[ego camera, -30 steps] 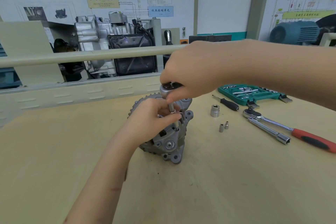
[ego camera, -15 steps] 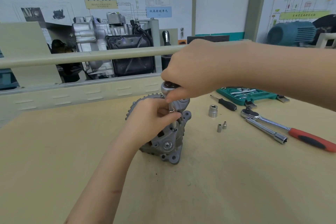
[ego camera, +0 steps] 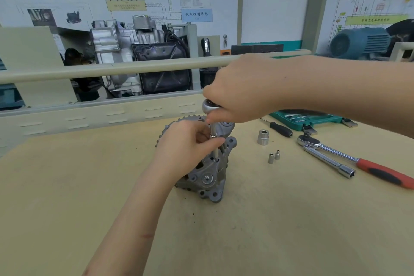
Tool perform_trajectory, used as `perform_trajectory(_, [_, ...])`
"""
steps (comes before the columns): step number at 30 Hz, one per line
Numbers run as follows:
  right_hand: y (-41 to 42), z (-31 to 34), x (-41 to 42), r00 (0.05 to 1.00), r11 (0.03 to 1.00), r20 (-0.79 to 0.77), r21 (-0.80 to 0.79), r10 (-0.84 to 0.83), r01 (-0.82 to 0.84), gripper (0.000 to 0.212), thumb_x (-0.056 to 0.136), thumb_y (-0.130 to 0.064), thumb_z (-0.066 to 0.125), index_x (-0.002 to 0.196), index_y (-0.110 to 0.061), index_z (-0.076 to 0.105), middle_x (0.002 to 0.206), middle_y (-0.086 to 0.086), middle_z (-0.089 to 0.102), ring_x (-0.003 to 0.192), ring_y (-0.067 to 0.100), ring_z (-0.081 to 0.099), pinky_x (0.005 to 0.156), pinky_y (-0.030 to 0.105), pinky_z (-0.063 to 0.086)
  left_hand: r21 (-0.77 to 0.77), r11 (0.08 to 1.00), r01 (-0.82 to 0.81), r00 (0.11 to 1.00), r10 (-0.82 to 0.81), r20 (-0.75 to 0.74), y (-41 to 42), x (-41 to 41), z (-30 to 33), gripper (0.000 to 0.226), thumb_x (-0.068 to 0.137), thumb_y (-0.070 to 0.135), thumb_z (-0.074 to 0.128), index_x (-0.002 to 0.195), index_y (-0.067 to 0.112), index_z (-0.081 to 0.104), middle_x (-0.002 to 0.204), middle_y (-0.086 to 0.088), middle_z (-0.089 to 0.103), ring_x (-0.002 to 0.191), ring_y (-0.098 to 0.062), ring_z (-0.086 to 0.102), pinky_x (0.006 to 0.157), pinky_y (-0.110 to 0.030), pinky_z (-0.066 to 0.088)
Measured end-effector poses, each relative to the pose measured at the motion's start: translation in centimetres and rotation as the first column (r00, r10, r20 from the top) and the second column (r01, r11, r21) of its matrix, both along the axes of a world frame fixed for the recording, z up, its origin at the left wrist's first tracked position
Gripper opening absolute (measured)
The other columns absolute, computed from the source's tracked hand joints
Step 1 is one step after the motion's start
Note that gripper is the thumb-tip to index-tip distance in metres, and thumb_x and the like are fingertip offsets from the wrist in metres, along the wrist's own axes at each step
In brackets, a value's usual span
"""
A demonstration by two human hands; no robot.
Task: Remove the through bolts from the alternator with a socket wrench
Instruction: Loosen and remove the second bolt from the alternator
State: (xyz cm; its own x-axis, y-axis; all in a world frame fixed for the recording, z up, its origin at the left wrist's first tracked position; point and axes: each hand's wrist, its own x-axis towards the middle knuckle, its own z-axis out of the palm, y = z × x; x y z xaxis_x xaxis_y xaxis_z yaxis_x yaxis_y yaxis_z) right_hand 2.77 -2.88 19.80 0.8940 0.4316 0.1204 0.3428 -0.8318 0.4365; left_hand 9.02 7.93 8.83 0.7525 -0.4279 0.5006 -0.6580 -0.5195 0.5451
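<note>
A grey cast alternator (ego camera: 207, 177) stands on the wooden bench at the middle of the view. A chrome socket wrench (ego camera: 209, 105) points straight down onto its top face through a thin extension and socket (ego camera: 214, 148). My right hand (ego camera: 244, 89) grips the wrench head from above. My left hand (ego camera: 188, 143) rests against the alternator's upper left side, with thumb and fingers pinching the extension. The bolt under the socket is hidden.
To the right on the bench (ego camera: 67, 186) lie a large socket (ego camera: 263, 137), two small sockets (ego camera: 273, 156), a black-handled screwdriver (ego camera: 281, 129), a red-handled ratchet (ego camera: 363, 161), a T-bar socket tool (ego camera: 329, 162) and an open green tool case (ego camera: 307, 119). A beige rail (ego camera: 112, 69) runs behind the bench.
Both hands keep their hold on the wrench and alternator. The right hand has shifted only slightly; the whole scene has slid a little as my head moved.
</note>
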Motion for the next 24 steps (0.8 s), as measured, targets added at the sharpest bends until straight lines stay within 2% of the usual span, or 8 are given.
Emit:
perform_trajectory(3, [-0.5, -0.6, 0.3, 1.000, 0.997, 0.025, 0.080, 0.004, -0.006, 0.030, 0.092, -0.036, 0.042, 0.103, -0.013, 0.057, 0.060, -0.006, 0.035, 0.047, 0.007, 0.025, 0.062, -0.011, 0.017, -0.033, 0.996, 0.083, 0.995, -0.085, -0.058, 0.2, 0.1, 0.0, 0.019, 0.080, 0.027, 0.066, 0.085, 0.010, 0.071, 0.081, 0.003, 0.071, 0.074, 0.001, 0.061, 0.070, -0.018, 0.049])
perform_trajectory(6, [-0.7, -0.6, 1.1, 0.999, 0.991, 0.017, 0.125, 0.039, -0.041, 0.033, 0.091, -0.036, 0.044, 0.112, -0.014, 0.058, 0.077, 0.002, 0.053, 0.050, 0.005, 0.027, 0.065, -0.008, 0.020, -0.043, 0.996, 0.079, 0.995, -0.081, -0.061, 0.3, 0.2, 0.0, 0.017, 0.080, 0.027, 0.066, 0.084, 0.012, 0.071, 0.077, 0.005, 0.070, 0.071, 0.002, 0.060, 0.068, -0.022, 0.048])
perform_trajectory(9, [-0.6, -0.5, 1.0, 0.999, 0.992, 0.024, 0.121, 0.039, -0.042, 0.034, 0.090, -0.038, 0.045, 0.109, -0.014, 0.058, 0.066, -0.004, 0.043, 0.049, 0.005, 0.026, 0.064, -0.009, 0.018, -0.035, 0.999, 0.031, 0.999, -0.032, -0.016, 0.1, 0.2, 0.0, 0.022, 0.078, 0.032, 0.067, 0.081, 0.010, 0.070, 0.074, 0.002, 0.070, 0.070, -0.003, 0.062, 0.066, -0.024, 0.051])
perform_trajectory(13, [-0.7, -0.6, 1.4, 0.998, 0.997, 0.043, 0.053, 0.048, -0.050, 0.027, 0.092, -0.041, 0.042, 0.078, -0.019, 0.049, 0.062, -0.005, 0.041, 0.047, 0.006, 0.027, 0.052, 0.006, 0.038, -0.018, 0.999, -0.052, 0.996, 0.053, 0.078, -0.3, 0.0, -0.1, 0.035, 0.076, 0.037, 0.067, 0.063, 0.006, 0.061, 0.056, -0.001, 0.061, 0.058, -0.015, 0.057, 0.055, -0.031, 0.044])
perform_trajectory(17, [-0.9, -0.8, 1.3, 0.994, 0.996, 0.096, 0.070, 0.048, -0.055, 0.024, 0.090, -0.041, 0.044, 0.081, -0.020, 0.050, 0.056, -0.008, 0.031, 0.045, 0.007, 0.023, 0.063, -0.013, 0.009, -0.034, 0.999, -0.029, 0.999, 0.029, 0.013, -0.2, 0.1, 0.0, 0.035, 0.075, 0.037, 0.069, 0.061, 0.006, 0.061, 0.049, 0.004, 0.060, 0.052, -0.013, 0.054, 0.052, -0.028, 0.042])
perform_trajectory(19, [-1.1, -0.8, 1.4, 0.993, 0.997, 0.100, 0.052, 0.056, -0.062, 0.028, 0.090, -0.039, 0.043, 0.098, -0.017, 0.058, 0.058, -0.009, 0.034, 0.046, 0.006, 0.024, 0.063, -0.011, 0.017, -0.056, 0.998, 0.019, 0.998, -0.022, -0.058, 0.1, 0.1, 0.1, 0.030, 0.076, 0.034, 0.068, 0.071, 0.005, 0.067, 0.059, 0.002, 0.067, 0.063, -0.014, 0.060, 0.061, -0.029, 0.046])
perform_trajectory(21, [-1.0, -0.8, 1.5, 0.995, 0.998, 0.080, 0.036, 0.052, -0.055, 0.032, 0.090, -0.039, 0.043, 0.108, -0.017, 0.059, 0.067, -0.005, 0.048, 0.048, 0.007, 0.027, 0.052, 0.009, 0.036, -0.072, 0.995, 0.072, 0.989, -0.081, -0.127, 0.4, 0.0, 0.2, 0.022, 0.077, 0.031, 0.067, 0.077, 0.009, 0.070, 0.069, -0.002, 0.070, 0.075, -0.021, 0.063, 0.072, -0.036, 0.049])
perform_trajectory(24, [-1.0, -0.8, 2.1, 0.996, 0.997, 0.065, 0.038, 0.064, -0.066, 0.035, 0.090, -0.039, 0.044, 0.115, -0.018, 0.057, 0.097, 0.004, 0.062, 0.059, 0.012, 0.035, 0.046, 0.015, 0.021, -0.079, 0.995, 0.067, 0.987, -0.078, -0.142, 0.4, -0.2, 0.3, 0.017, 0.077, 0.031, 0.067, 0.078, 0.014, 0.071, 0.070, 0.001, 0.071, 0.074, -0.016, 0.065, 0.076, -0.040, 0.052])
